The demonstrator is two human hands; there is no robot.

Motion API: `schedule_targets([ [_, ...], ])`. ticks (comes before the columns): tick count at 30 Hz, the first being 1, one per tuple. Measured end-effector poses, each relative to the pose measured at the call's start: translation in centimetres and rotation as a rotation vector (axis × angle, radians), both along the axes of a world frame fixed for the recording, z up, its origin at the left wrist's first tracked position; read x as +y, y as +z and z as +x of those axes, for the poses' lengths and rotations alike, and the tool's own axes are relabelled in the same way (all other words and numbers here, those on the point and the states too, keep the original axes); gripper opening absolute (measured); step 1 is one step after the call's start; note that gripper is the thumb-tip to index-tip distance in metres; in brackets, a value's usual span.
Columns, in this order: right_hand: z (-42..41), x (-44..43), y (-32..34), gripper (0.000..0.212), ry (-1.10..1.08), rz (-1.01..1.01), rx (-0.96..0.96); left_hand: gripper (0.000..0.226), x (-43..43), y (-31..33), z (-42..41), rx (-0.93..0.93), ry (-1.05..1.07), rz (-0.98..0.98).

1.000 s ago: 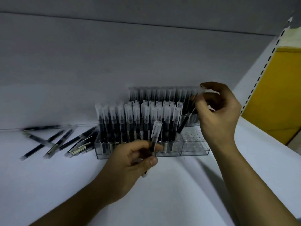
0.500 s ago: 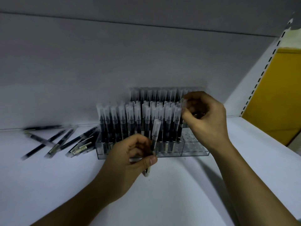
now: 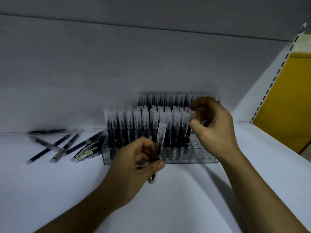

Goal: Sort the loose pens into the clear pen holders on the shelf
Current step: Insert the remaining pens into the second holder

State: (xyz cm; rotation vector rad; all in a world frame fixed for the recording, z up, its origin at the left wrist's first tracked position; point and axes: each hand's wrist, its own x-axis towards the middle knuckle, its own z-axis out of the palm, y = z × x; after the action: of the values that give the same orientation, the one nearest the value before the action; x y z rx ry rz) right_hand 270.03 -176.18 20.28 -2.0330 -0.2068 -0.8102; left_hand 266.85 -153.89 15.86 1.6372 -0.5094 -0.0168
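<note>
L hand (image 3: 139,158) grips a single pen (image 3: 161,133) low on the barrel, thumb across the front. It stands near upright, cap up, tail poking out under the palm, just in front of the front holder (image 3: 203,159). R hand (image 3: 215,126) is curled at the right end of the filled front row, thumb & fingertips pinching what looks like the clear cap of the end pen (image 3: 192,115). That pen is down among its neighbours, but w/ the blur I can't tell if it's fully seated. Key relation, as I judge it: the empty slots are in the front holder's right section, below R hand and to the right of the single pen, so R hand is nearer. The pen's long axis roughly matches the slots, so it needs a sideways shift + straight drop, or a hand-over. Back holder (image 3: 168,99) behind looks full. Loose pens (image 3: 60,145) lie flat on the shelf (image 3: 185,199) left of the front holder, axes mostly diagonal, nearer L hand.
</note>
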Motion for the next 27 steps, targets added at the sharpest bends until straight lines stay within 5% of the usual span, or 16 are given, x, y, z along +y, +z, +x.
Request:
schedule_targets([
  [6,-1.0,1.3,-0.1,0.014,0.12,0.087,-0.267,0.028,0.0,0.1,-0.1,0.005,0.018,0.007],
  [10,-1.5,2.4,-0.7,0.007,0.386,0.055,-0.118,0.027,0.0,0.1,-0.1,-0.008,0.019,0.016],
  [13,-1.7,3.2,-1.0,0.02,0.523,0.077,0.005,0.024,0.0,0.2,-0.1,-0.028,0.02,0.029],
  [20,-1.6,3.4,-0.8,0.015,0.56,0.176,0.041,0.024,0.1,-0.1,0.1,-0.022,0.012,0.046],
  [27,-1.5,2.1,0.2,0.003,0.478,0.359,-0.087,0.02,0.2,-1.1,-0.1,-0.196,-0.047,0.436],
])
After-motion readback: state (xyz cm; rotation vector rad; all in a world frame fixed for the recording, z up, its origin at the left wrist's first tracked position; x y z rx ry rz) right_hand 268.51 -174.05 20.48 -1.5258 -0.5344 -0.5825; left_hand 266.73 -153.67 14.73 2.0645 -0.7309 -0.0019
